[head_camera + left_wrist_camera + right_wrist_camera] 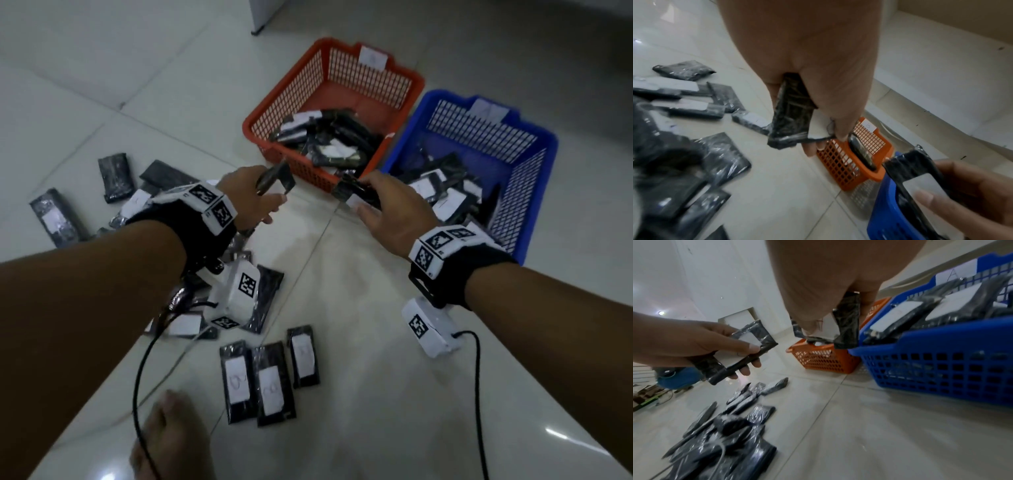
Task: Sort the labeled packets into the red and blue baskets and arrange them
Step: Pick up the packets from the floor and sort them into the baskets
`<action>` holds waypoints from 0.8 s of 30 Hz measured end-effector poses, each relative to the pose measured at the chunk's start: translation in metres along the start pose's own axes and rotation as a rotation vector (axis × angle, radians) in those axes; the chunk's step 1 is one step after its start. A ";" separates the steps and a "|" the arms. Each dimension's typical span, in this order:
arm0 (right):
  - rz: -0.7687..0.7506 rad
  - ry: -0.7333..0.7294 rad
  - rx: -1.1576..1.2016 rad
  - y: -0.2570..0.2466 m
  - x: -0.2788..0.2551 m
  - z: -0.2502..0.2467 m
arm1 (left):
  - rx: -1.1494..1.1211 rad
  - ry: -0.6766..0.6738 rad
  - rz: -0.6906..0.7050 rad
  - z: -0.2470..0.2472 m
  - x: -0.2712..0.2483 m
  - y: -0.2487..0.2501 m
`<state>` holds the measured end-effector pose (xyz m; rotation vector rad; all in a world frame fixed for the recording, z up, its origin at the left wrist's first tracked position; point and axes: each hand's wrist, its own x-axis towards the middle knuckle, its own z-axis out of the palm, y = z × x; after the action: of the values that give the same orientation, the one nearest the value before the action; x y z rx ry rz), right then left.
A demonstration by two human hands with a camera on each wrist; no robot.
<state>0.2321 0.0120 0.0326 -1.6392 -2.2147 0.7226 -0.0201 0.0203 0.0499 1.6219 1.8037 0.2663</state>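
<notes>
both hands loaded, baskets just ahead

the left hand (251, 192) is clenched round a black packet (276, 178), thumb on its white label, the packet's long axis running roughly away from the person toward the red basket (366, 164). it hangs just short of that basket's near wall, above the floor (342, 308).

the right hand (387, 209) pinches a second packet (356, 193), label facing up. this one lies crosswise, its long axis roughly along the red basket's near rim, right at the corner where the red basket meets the blue basket (534, 192). the blue basket stands touching the red basket on its right side.

my reading: the right hand is nearer the blue basket and the left nearer the red, so each packet likely goes straight ahead, though neither held label can be read here. both baskets already hold jumbled packets.

many loose packets (270, 380) lie on the floor well back from the red basket, so sorting looks partway through.
</notes>
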 end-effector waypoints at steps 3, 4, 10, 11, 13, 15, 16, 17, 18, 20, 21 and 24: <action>0.030 0.038 -0.057 -0.001 0.018 -0.014 | 0.139 0.101 0.022 -0.017 0.030 0.007; 0.046 0.061 -0.059 -0.001 0.022 -0.015 | 0.154 0.126 0.039 -0.019 0.038 0.011; 0.147 0.171 -0.058 0.022 0.025 -0.020 | 0.196 0.194 0.297 -0.019 0.078 0.039; 0.164 0.173 -0.080 0.027 0.024 -0.024 | 0.205 0.176 0.333 -0.018 0.085 0.045; 0.208 0.190 -0.121 0.036 0.024 -0.031 | 0.233 0.133 0.393 -0.016 0.102 0.056; 0.262 0.194 -0.154 0.046 0.024 -0.038 | 0.286 0.083 0.478 -0.011 0.119 0.066; 0.284 0.187 -0.180 0.051 0.025 -0.041 | 0.323 0.061 0.514 -0.009 0.128 0.071; 0.302 0.171 -0.222 0.056 0.027 -0.044 | 0.363 0.043 0.536 -0.007 0.138 0.075; 0.320 0.144 -0.271 0.060 0.028 -0.046 | 0.410 0.023 0.551 -0.005 0.147 0.079; 0.332 0.082 -0.360 0.066 0.032 -0.048 | 0.501 -0.010 0.543 -0.001 0.163 0.084; 0.336 0.063 -0.390 0.068 0.034 -0.048 | 0.534 -0.017 0.537 0.001 0.169 0.086; 0.342 0.090 -0.484 0.074 0.040 -0.045 | 0.531 0.076 0.610 0.008 0.177 0.082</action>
<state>0.3016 0.0764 0.0266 -2.2670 -2.1811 0.1761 0.0528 0.2004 0.0292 2.5573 1.4544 0.1177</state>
